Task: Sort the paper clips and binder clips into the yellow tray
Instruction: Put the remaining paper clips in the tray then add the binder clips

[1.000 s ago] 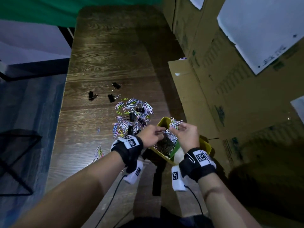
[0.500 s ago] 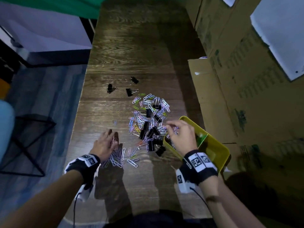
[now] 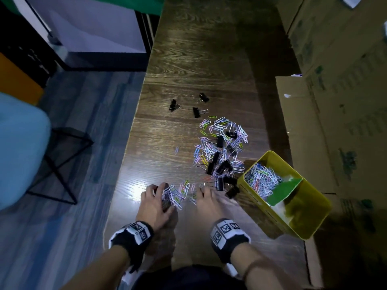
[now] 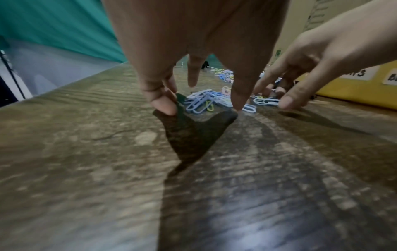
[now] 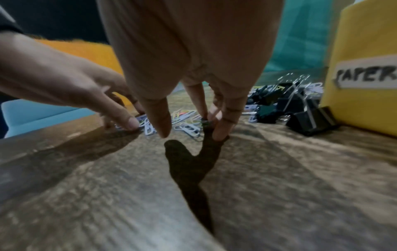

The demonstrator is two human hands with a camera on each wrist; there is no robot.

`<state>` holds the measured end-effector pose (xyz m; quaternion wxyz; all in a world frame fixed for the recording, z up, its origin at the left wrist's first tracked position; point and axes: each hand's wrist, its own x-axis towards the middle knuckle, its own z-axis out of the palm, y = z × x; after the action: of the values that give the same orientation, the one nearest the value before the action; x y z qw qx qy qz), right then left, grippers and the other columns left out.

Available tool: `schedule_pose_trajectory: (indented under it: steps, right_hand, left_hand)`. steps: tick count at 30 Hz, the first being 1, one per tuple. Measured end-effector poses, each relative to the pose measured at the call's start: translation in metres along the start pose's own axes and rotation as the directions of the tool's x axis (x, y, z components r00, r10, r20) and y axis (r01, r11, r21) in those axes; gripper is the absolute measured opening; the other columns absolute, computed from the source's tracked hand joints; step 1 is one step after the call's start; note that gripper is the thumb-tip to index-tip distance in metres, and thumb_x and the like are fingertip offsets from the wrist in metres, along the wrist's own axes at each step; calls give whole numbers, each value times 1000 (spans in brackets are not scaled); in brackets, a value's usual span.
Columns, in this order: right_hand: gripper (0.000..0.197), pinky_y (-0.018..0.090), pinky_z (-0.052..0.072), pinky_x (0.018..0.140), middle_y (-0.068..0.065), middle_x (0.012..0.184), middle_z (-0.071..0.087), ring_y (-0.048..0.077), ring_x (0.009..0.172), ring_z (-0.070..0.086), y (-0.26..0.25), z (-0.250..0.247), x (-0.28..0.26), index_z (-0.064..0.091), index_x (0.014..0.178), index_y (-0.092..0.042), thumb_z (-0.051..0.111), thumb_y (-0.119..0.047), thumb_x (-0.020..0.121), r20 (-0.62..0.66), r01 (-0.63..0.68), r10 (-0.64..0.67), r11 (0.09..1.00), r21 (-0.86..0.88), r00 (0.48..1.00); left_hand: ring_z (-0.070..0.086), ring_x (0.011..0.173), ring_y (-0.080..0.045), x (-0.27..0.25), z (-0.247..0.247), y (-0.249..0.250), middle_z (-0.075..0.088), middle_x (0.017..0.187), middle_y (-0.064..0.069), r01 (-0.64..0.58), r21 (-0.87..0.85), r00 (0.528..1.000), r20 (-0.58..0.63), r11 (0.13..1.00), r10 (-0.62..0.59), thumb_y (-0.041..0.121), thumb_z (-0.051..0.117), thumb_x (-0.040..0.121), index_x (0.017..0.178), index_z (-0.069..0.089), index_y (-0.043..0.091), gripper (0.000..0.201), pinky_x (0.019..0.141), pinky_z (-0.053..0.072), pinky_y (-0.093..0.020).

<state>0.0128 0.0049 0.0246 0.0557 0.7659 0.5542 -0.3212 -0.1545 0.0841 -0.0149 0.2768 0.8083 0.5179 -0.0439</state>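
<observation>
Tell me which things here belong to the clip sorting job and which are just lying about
Part of the job:
paper clips loose on the table
black binder clips among them
yellow tray, its far compartment already holding paper clips
left hand and right hand, fingertips down beside the near paper clips

Just lying about:
cardboard boxes
light blue seat

Far tabletop: bare wood beyond three stray binder clips, open to a reach.
Left strip of table: bare between the table's left edge and the main clip pile; one lone paper clip lies there.
Right side: yellow tray stands just beside the pile, binder clips against its near corner; cardboard boxes wall off that edge.
Near edge: left hand and right hand flank a small heap of paper clips, fingertips down on the wood.
</observation>
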Motion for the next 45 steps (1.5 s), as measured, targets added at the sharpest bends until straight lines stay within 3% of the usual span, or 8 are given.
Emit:
schedule_pose_trajectory:
  steps: [5,10,17,22,31,34,38,45]
  right_hand:
    - [57,46,40,102,12,136,30,31,130,29,-12,15,14,34,139,-14,56,-14,87,-61,69,-66,996,52,996]
    - [78,40,37,104,17,144,24,34,129,30,-12,18,31,11,148,-8,59,-6,87,-143,84,-86,996,-16,986]
    - [60,45,40,98,16,140,32,40,123,40,-15,8,43,37,138,-7,65,-9,85,5,123,-123,985,-119,992]
    - [26,39,47,92,16,118,50,33,109,55,-9,21,40,59,115,-1,55,-3,89,-33,93,-91,994,60,995]
    - [28,16,39,84,11,115,67,23,106,61,4,24,38,68,115,-13,63,-11,88,-66,-95,145,870,484,987]
    - [28,14,42,80,6,109,72,16,96,66,9,24,38,71,110,-17,73,-18,81,-72,-126,202,813,568,977]
    - [34,20,48,80,6,104,72,16,90,66,15,21,35,70,112,-17,76,-23,79,-63,-157,262,735,660,963]
    - [31,16,48,80,1,97,70,12,84,65,28,3,26,73,104,-14,80,-16,74,-109,-75,318,515,854,942]
  left_hand:
    - [38,119,-28,7,10,23,34,129,-11,-49,-80,996,69,996,54,34,75,69,141,31,17,86,102,37,-34]
    - [42,111,-30,16,-3,19,30,129,-8,45,25,994,100,999,-48,37,79,63,141,23,30,97,92,45,-39]
    - [53,102,-32,21,3,32,46,120,-9,-98,-25,981,167,995,101,12,66,71,126,52,19,57,91,43,-36]
    - [60,92,-25,23,1,30,58,104,-6,-123,-125,987,84,985,134,4,62,72,102,67,14,31,78,38,-19]
    - [62,89,-22,32,-2,25,71,94,-2,-79,-89,993,85,993,87,13,67,74,84,72,16,11,79,44,-25]
    - [61,68,-7,35,-9,19,71,76,6,-6,-218,995,95,976,27,12,73,73,79,75,14,7,68,41,-12]
    - [60,47,-1,36,-18,10,65,50,9,236,-550,968,207,801,-143,-1,74,74,69,72,15,17,54,51,-11]
    - [67,59,-19,38,-37,6,69,68,-13,349,-845,931,265,405,-251,-15,65,73,73,69,-1,15,58,58,-24]
